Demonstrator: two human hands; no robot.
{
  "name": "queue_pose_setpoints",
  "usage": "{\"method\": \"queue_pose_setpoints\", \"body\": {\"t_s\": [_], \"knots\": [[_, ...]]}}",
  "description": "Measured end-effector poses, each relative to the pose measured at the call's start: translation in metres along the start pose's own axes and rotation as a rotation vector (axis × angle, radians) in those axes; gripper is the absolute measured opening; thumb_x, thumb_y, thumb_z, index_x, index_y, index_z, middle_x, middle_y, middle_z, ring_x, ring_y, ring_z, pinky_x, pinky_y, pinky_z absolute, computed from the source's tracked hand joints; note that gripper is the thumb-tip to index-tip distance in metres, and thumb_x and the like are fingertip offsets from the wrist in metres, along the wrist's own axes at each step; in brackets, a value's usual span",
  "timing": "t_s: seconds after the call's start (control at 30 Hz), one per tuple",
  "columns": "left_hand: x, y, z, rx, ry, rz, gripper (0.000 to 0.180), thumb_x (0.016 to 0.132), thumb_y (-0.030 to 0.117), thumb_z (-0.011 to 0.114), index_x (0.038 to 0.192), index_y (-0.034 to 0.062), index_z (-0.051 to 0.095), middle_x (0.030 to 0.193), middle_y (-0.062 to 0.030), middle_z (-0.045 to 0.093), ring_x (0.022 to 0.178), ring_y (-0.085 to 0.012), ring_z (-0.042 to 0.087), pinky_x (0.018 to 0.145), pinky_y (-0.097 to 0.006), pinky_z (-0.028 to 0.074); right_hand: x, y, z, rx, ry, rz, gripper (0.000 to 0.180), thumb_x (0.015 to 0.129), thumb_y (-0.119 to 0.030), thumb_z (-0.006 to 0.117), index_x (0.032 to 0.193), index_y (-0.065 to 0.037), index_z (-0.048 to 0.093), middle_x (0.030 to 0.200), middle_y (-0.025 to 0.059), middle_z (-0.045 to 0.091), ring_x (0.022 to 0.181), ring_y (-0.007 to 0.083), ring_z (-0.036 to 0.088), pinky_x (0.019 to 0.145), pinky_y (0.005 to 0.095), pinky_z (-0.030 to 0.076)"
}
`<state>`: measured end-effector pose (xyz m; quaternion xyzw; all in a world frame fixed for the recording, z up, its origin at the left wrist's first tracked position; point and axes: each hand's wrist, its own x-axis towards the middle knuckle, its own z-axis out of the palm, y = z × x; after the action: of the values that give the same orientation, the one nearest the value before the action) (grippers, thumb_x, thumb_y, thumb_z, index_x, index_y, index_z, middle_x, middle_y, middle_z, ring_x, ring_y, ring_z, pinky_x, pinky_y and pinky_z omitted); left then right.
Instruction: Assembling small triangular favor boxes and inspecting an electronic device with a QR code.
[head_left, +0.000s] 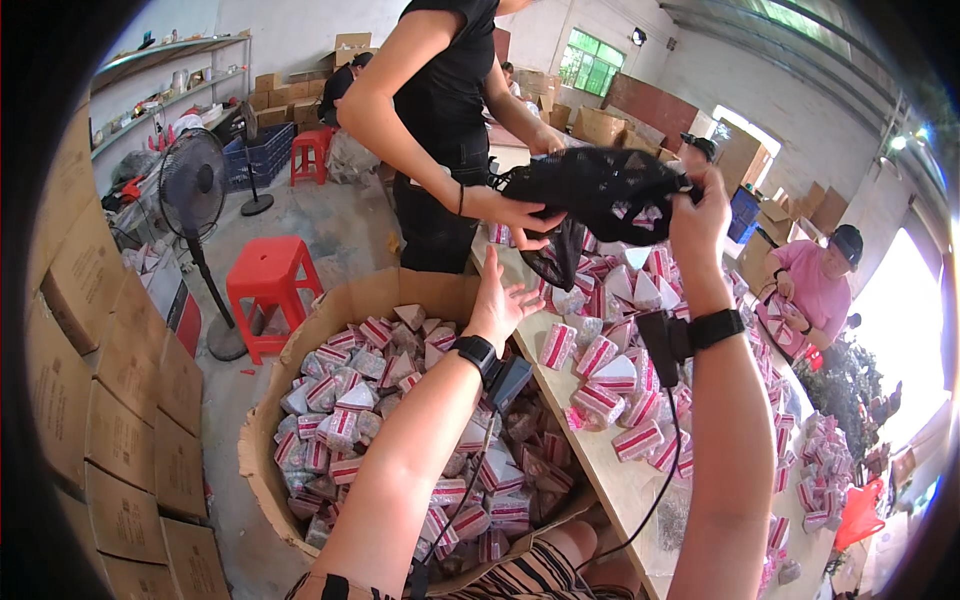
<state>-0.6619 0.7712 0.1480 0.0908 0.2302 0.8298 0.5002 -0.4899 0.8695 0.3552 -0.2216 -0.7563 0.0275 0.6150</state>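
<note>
A black mesh bag (610,195) hangs over the table, stretched between me and a standing co-worker. My right hand (702,225) is closed on its right edge. The co-worker's hands (515,212) grip the left side of it. Just below those hands, my left hand (502,300) is empty, palm up with fingers spread. Many wedge-shaped packets (610,375) with white and pink-red bands lie heaped on the table (590,475) under the bag. More such packets (365,385) fill a large cardboard box (262,430) beneath my left forearm.
Cartons (130,430) are stacked along the left. A red stool (270,285) and a black fan (192,190) stand beyond the box. A seated person in pink (815,285) works across the table at right, near a red plastic bag (858,513). Thin cables run from both my wrists.
</note>
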Motion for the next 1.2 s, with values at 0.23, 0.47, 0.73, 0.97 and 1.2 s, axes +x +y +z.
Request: {"method": "queue_pose_setpoints", "body": {"t_s": [0.23,0.47,0.73,0.97,1.2], "knots": [[0.002,-0.009,0.033,-0.24,-0.161,-0.004,0.117,0.074,0.075,0.059,0.151,0.0219,-0.011,0.153,-0.0291,0.001,0.132,-0.0529,0.029,0.102,-0.063,0.035,0.047,-0.057,-0.037,0.309,0.147,0.022,0.013,0.08,0.0,0.056,0.092,0.001,0.061,0.076,0.0049,0.061,0.062,0.0106,0.055,0.058,0.0247,0.046],[-0.006,-0.021,0.059,-0.282,-0.306,-0.048,0.113,0.075,0.075,0.058,0.152,0.0209,-0.007,0.152,-0.0296,0.001,0.13,-0.0544,0.031,0.1,-0.066,0.036,0.027,-0.094,-0.087,0.591,0.12,0.231,0.019,0.085,-0.001,0.05,0.101,-0.003,0.059,0.078,0.0014,0.056,0.069,0.0089,0.055,0.062,0.0211,0.047],[-0.01,-0.025,0.085,-0.236,-0.491,0.024,0.096,0.082,0.079,0.04,0.137,0.0003,0.037,0.141,-0.0231,0.04,0.124,-0.043,0.045,0.093,-0.059,0.046,-0.067,-0.09,-0.135,0.273,0.046,-0.216,0.034,0.07,0.018,0.052,0.098,-0.001,0.048,0.101,0.0069,0.053,0.097,0.0174,0.053,0.094,0.0298,0.041],[-0.037,-0.049,0.063,-0.339,-0.462,-0.156,0.095,0.079,0.083,0.038,0.121,-0.0015,0.053,0.117,-0.0166,0.062,0.106,-0.0296,0.061,0.095,-0.05,0.049,-0.144,-0.106,-0.173,0.852,-0.005,0.161,0.019,0.088,-0.011,0.056,0.095,-0.009,0.038,0.1,0.0152,0.055,0.099,0.0247,0.056,0.094,0.038,0.044],[-0.056,-0.063,0.026,0.213,-0.3,0.361,0.089,0.076,0.087,0.025,0.121,0.016,0.054,0.113,-0.018,0.063,0.098,-0.0271,0.065,0.084,-0.047,0.054,-0.231,-0.134,-0.212,0.765,-0.29,0.119,0.037,0.081,-0.009,0.071,0.091,-0.012,0.035,0.087,0.0144,0.054,0.082,0.0234,0.056,0.076,0.0374,0.05]]}}
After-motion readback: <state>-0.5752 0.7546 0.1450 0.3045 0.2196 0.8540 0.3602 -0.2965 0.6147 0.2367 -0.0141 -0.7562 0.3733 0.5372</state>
